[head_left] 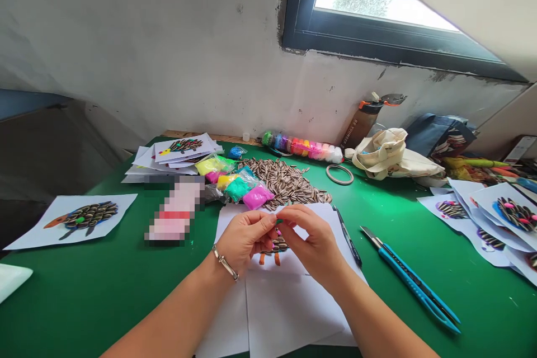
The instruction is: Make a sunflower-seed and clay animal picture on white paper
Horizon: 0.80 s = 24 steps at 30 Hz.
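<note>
My left hand (248, 234) and my right hand (312, 238) meet above white paper sheets (289, 313). Between their pinched fingertips is a small bit of green modelling clay (279, 222); both hands appear to grip it. Partly hidden beneath the fingers lies a sunflower-seed picture (279, 245) with pink dots and two orange legs. Just past the hands spreads a heap of striped sunflower seeds (285, 179). Bags of coloured clay, among them a pink one (257, 196) and a teal one (237, 189), lie left of the heap.
Right of the sheets are a black pen (349, 238) and a blue utility knife (415, 285), blade out. Finished seed pictures lie at left (90, 221) and right (503, 212). A tape ring (339, 174), bottle (361, 123) and cloth bag (386, 154) stand near the wall.
</note>
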Motion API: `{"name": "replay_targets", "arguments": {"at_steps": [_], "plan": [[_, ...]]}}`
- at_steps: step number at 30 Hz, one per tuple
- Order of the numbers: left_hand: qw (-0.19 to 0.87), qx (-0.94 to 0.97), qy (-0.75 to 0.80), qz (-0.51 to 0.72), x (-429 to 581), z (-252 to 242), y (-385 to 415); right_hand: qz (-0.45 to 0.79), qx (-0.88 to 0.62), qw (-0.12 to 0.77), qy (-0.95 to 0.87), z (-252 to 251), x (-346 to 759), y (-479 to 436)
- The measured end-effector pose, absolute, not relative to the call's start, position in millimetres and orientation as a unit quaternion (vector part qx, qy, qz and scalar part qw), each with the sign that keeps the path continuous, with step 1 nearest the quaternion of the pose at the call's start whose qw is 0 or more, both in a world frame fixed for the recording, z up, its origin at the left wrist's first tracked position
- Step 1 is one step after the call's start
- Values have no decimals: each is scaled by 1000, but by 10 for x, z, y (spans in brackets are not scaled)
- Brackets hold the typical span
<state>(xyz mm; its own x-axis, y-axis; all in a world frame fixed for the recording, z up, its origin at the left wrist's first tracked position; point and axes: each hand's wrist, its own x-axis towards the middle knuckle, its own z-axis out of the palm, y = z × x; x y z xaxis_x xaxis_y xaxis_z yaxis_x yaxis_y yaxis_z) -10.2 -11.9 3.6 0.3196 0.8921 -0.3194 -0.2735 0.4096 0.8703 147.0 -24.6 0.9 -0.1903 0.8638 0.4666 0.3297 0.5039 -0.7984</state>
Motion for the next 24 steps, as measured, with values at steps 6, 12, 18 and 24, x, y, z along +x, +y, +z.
{"name": "replay_targets", "arguments": {"at_steps": [6, 12, 18, 24], "plan": [[718, 383, 436, 384, -86, 45, -126, 224, -422, 455, -751, 13, 1477, -263], [719, 372, 445, 382, -90, 79, -113, 237, -431, 462, -738, -2, 1481, -256], [730, 367, 433, 380, -106, 82, -119, 269, -425, 474, -723, -17, 1489, -236], [725, 381, 434, 375, -100, 67, -113, 233, -428, 440, -754, 12, 1493, -252]]}}
